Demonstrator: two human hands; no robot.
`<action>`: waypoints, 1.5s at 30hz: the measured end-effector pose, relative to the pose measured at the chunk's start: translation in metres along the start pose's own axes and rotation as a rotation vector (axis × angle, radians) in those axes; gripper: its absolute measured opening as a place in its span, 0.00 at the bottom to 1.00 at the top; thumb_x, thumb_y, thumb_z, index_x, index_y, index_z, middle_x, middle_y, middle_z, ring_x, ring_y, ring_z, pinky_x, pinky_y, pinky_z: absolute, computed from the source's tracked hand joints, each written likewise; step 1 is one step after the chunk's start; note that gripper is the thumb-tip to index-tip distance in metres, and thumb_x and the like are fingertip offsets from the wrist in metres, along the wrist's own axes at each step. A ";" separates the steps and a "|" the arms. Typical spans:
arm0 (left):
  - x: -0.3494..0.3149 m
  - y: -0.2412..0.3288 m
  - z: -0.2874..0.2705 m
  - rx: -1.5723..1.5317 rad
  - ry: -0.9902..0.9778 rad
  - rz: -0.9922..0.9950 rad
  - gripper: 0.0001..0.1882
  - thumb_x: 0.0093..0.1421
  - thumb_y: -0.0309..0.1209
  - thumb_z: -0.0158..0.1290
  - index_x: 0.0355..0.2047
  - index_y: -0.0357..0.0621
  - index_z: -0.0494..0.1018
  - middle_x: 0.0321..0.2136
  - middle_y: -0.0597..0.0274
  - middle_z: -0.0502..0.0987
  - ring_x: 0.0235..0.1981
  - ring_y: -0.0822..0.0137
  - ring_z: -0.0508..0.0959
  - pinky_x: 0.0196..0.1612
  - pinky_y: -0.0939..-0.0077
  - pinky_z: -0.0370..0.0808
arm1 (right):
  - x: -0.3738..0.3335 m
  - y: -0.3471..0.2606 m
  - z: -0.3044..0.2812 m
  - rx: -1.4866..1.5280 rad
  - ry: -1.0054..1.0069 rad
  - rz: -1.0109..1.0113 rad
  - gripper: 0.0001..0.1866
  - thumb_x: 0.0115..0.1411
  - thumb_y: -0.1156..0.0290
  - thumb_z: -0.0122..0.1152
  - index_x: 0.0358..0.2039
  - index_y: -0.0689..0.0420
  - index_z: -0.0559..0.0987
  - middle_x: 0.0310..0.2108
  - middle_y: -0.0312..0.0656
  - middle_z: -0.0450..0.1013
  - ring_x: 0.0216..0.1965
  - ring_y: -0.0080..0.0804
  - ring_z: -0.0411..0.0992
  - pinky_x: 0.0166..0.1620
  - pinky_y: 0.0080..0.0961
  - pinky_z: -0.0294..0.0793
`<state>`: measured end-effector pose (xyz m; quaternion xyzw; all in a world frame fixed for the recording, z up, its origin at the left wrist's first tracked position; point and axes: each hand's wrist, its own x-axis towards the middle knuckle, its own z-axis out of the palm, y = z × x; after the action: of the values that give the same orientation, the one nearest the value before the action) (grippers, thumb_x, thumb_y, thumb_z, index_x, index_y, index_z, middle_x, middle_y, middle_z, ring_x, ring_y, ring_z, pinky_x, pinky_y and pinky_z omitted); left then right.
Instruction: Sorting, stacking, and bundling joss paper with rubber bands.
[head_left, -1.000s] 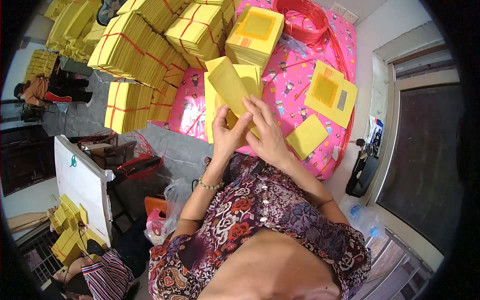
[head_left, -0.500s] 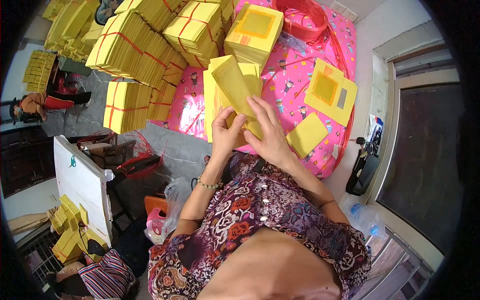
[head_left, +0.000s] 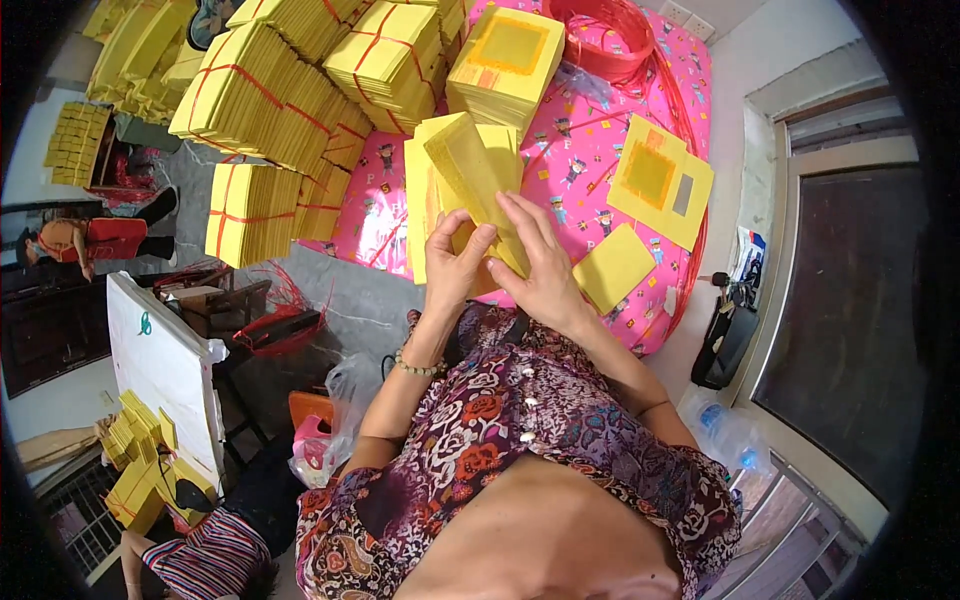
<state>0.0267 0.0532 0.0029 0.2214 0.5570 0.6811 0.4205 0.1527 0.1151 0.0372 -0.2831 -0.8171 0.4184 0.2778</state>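
Observation:
Between my hands is a long strip of folded yellow paper (head_left: pixel 466 170), tilted with its far end up and to the left. My left hand (head_left: pixel 452 262) pinches its near left edge between thumb and fingers. Along the right edge my right hand (head_left: pixel 540 265) grips the same paper, thumb on the near end and fingers laid over the side. Beneath the strip lies a pile of yellow paper sheets (head_left: pixel 421 225), partly hidden by the paper and my hands. To the right of my right hand, a folded yellow paper (head_left: pixel 615 268) lies flat.
A pink patterned cloth (head_left: pixel 575 205) covers the table. Bundles of yellow paper tied with red string (head_left: pixel 262 110) stand at the far left, beside a stack (head_left: pixel 508 75). A red string coil (head_left: pixel 612 50) sits behind. Yellow sheets (head_left: pixel 662 185) lie right. A co-worker (head_left: pixel 210 555) is lower left.
The folded paper has shifted slightly in my hands, showing a sharper lengthwise crease. At the left, a person in red has moved, and the co-worker in stripes has shifted with an arm reaching out.

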 end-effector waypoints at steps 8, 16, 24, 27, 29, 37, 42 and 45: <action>0.000 -0.001 -0.001 -0.009 -0.006 -0.019 0.09 0.56 0.30 0.59 0.33 0.38 0.75 0.32 0.67 0.71 0.34 0.76 0.71 0.39 0.82 0.68 | -0.001 0.002 0.000 -0.005 0.004 0.007 0.37 0.52 0.72 0.62 0.62 0.58 0.58 0.58 0.53 0.57 0.60 0.50 0.57 0.61 0.38 0.58; 0.001 -0.005 -0.004 -0.004 -0.001 -0.038 0.09 0.56 0.30 0.59 0.33 0.36 0.74 0.32 0.69 0.68 0.35 0.76 0.71 0.39 0.83 0.68 | -0.001 0.001 0.001 0.026 0.029 0.000 0.36 0.53 0.69 0.63 0.61 0.59 0.59 0.57 0.52 0.58 0.59 0.48 0.59 0.60 0.37 0.60; 0.004 -0.010 -0.011 0.054 0.034 0.008 0.10 0.61 0.31 0.53 0.28 0.36 0.74 0.28 0.70 0.67 0.32 0.79 0.67 0.38 0.84 0.65 | -0.001 0.012 0.005 0.291 0.048 0.152 0.30 0.60 0.71 0.53 0.61 0.63 0.57 0.60 0.55 0.55 0.61 0.48 0.58 0.59 0.36 0.61; 0.009 -0.016 -0.021 0.020 0.088 0.001 0.13 0.63 0.32 0.51 0.24 0.37 0.71 0.23 0.73 0.65 0.29 0.82 0.63 0.34 0.85 0.62 | 0.005 0.020 0.011 0.214 0.184 0.074 0.28 0.62 0.75 0.48 0.61 0.64 0.55 0.61 0.56 0.55 0.61 0.48 0.58 0.59 0.36 0.61; 0.010 -0.019 -0.028 0.034 0.091 -0.037 0.13 0.63 0.33 0.51 0.24 0.37 0.71 0.23 0.73 0.65 0.28 0.82 0.62 0.32 0.85 0.62 | 0.009 0.030 0.018 0.161 0.335 0.030 0.27 0.62 0.76 0.47 0.61 0.63 0.55 0.59 0.56 0.57 0.61 0.49 0.58 0.58 0.37 0.61; 0.015 -0.032 -0.035 0.107 0.127 -0.038 0.14 0.62 0.34 0.53 0.23 0.38 0.71 0.21 0.74 0.68 0.24 0.83 0.63 0.28 0.87 0.61 | 0.011 0.046 0.019 0.027 -0.002 0.138 0.27 0.59 0.63 0.58 0.55 0.64 0.64 0.47 0.52 0.64 0.51 0.48 0.65 0.52 0.38 0.66; 0.014 -0.031 -0.041 0.036 0.103 -0.125 0.12 0.62 0.34 0.53 0.25 0.39 0.73 0.22 0.72 0.71 0.26 0.82 0.67 0.31 0.86 0.65 | 0.013 0.048 0.017 -0.005 -0.004 0.147 0.24 0.59 0.60 0.58 0.50 0.63 0.69 0.43 0.52 0.67 0.48 0.48 0.67 0.49 0.38 0.67; 0.011 -0.020 -0.037 -0.066 0.086 -0.145 0.12 0.63 0.34 0.52 0.27 0.39 0.74 0.24 0.73 0.73 0.27 0.83 0.68 0.32 0.87 0.65 | 0.013 0.074 0.025 0.197 0.062 0.258 0.21 0.60 0.61 0.56 0.46 0.64 0.71 0.39 0.52 0.69 0.45 0.49 0.69 0.48 0.38 0.68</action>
<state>-0.0012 0.0418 -0.0283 0.1370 0.5666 0.6756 0.4514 0.1436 0.1475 -0.0342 -0.3700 -0.7198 0.5198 0.2732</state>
